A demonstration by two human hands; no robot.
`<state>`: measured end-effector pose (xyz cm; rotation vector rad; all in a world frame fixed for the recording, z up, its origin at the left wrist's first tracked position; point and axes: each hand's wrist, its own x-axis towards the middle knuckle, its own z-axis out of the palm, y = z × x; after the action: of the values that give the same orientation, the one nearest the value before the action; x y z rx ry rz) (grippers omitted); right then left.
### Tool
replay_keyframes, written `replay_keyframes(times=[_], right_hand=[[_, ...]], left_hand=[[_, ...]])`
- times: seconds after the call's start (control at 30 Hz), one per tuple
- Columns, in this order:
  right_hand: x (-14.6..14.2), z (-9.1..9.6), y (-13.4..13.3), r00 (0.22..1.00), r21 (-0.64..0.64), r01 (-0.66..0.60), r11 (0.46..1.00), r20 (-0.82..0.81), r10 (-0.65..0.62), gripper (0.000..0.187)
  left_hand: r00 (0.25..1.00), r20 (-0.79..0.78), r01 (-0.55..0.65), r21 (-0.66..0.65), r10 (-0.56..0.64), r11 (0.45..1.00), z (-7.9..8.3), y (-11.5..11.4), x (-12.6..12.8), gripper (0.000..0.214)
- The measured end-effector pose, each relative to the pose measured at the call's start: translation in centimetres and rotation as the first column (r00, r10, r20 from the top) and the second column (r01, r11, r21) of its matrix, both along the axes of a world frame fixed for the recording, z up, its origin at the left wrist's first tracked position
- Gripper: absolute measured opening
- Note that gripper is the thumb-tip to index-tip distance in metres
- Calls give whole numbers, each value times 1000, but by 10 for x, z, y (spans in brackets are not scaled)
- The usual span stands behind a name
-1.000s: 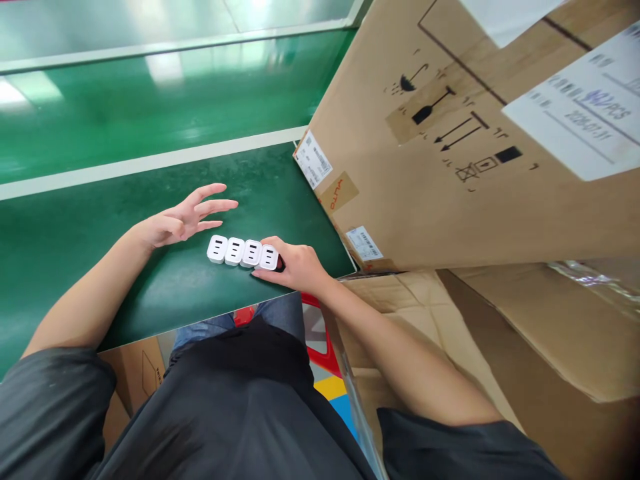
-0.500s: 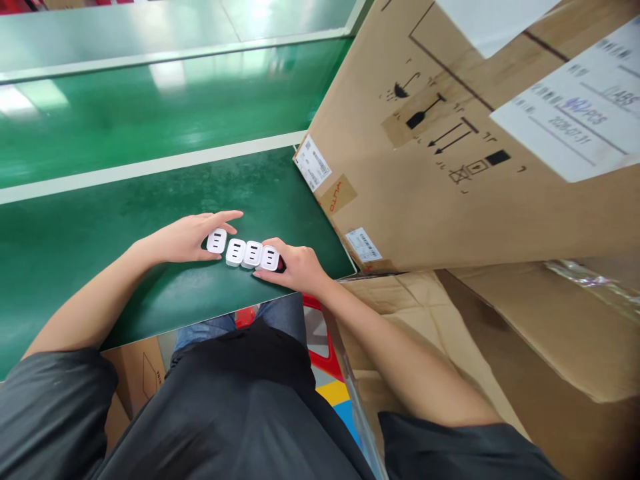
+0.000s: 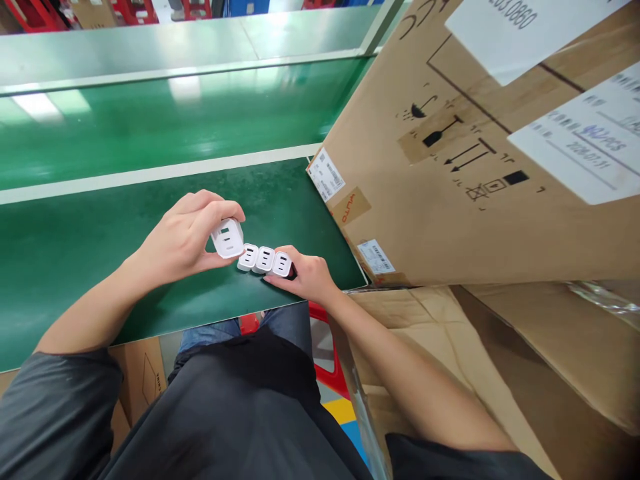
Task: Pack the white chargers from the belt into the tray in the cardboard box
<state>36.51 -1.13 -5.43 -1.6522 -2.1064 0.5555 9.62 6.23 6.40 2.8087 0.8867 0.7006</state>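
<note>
Raised above the green bench (image 3: 280, 200), my left hand (image 3: 187, 233) pinches a white plastic charger housing (image 3: 229, 239) between thumb and fingers. Its slotted end faces me. Just to the right, three more white housings stand side by side in a row on the bench: the left one (image 3: 247, 257), the middle one (image 3: 265, 259) and the right one (image 3: 282, 265). My right hand (image 3: 307, 275) closes on the right housing, finger behind and thumb in front. Something small and dark shows beside that housing, partly hidden by the hand.
A large cardboard box (image 3: 440, 200) with labels stands on the right, against the bench end. Below it, an open carton (image 3: 415, 333) lies beside my right arm. A white strip (image 3: 150, 175) runs along the bench, with a glossy green surface (image 3: 200, 113) beyond.
My left hand has lifted its housing off the row's left end, closer to the camera, and tilted it. The right hand keeps hold of the row's end. The whole view has shifted slightly.
</note>
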Motion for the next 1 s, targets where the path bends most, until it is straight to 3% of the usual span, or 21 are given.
replay_keyframes(times=[0.23,1.0], right_hand=[[0,-3,0,1000,43,-7,999,-9,8,50],[1,-6,-1,1000,80,-8,997,-17,9,51]], left_hand=[[997,27,73,140,-78,987,2,-3,-2,37],[986,23,162,172,-168,972,2,-4,0,40]])
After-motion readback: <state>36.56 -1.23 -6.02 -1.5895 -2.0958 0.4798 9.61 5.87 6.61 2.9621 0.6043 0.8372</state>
